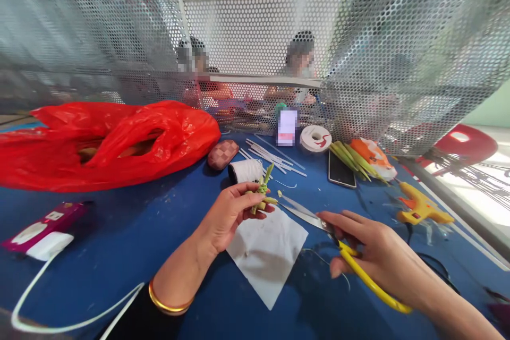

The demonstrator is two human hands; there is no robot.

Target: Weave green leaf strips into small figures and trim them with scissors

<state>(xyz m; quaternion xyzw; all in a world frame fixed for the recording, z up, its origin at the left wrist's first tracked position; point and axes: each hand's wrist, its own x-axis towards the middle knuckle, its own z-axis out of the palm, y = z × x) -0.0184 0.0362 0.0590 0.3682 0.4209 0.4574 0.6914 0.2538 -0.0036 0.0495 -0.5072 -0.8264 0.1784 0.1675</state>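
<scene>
Pinched in the fingers of my left hand (pixel 239 207) is a small green woven figure (pixel 263 189) with leaf-like tips and pale yellowish stubs. My right hand (pixel 370 244) grips yellow-handled scissors (pixel 374 287). Their blades (pixel 305 214) are parted and point left, with the tips close to the figure's stubs. A small pale scrap (pixel 279 194) lies just beyond the tips. Under both hands is a white paper sheet (pixel 271 255) on the blue table (pixel 191 287). Behind my left hand lies a spool of white thread (pixel 247 171).
A red plastic bag (pixel 187 127) fills the left back. White strips (pixel 274 154), a ribbon roll (pixel 315 138), a phone (pixel 341 170) under green leaves (pixel 350 156) and a yellow glue gun (pixel 422 204) lie behind and right. A perforated metal screen (pixel 255 21) stands behind.
</scene>
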